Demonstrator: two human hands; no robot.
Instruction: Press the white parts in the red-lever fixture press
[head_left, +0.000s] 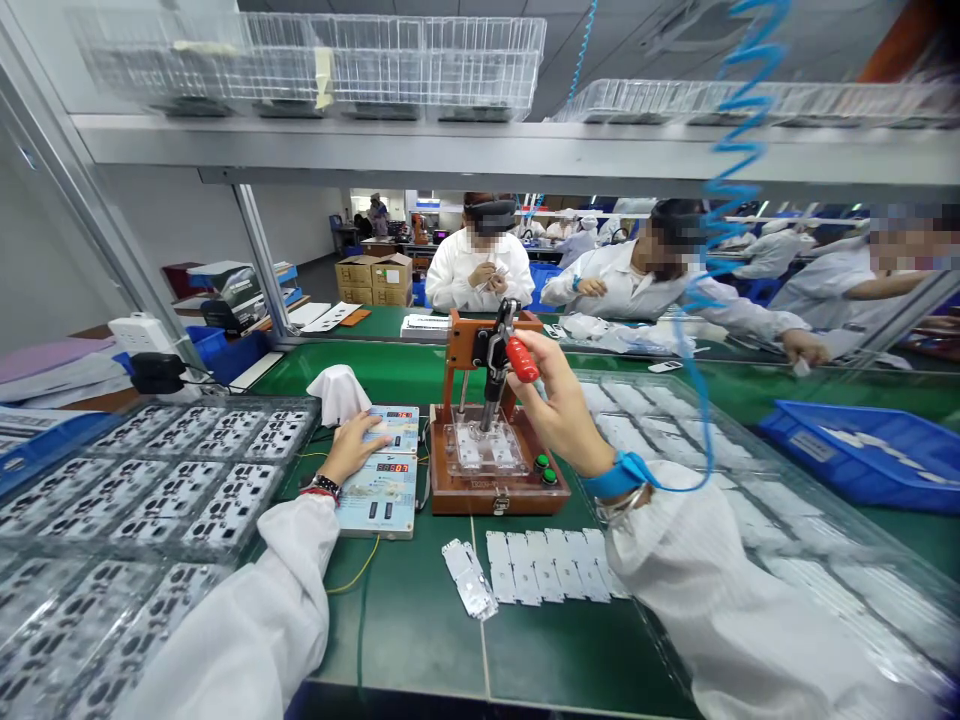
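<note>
My right hand [559, 405] is closed around the red handle [522, 360] of a toggle clamp. The clamp belongs to a wooden test fixture [450, 495] with two green buttons on its front right. Under the plunger, a clear plate [496, 458] lies over pale parts that I cannot make out fully. My left hand [351, 447] rests, fingers stretched out, on a light-blue control box [405, 425] with a red digital display. A second such box [375, 512] sits just below it. Several thin silver metal plates [545, 567] form a row before the fixture, with others [469, 580] at an angle beside them.
Trays of black-and-white parts [217, 500] spread at left; a clear tray of silver plates [720, 450] lies at right. Beyond it stands a blue bin [862, 455]. A coiled blue cord [739, 140] hangs down to my right wrist strap. Co-workers [480, 265] sit across the bench.
</note>
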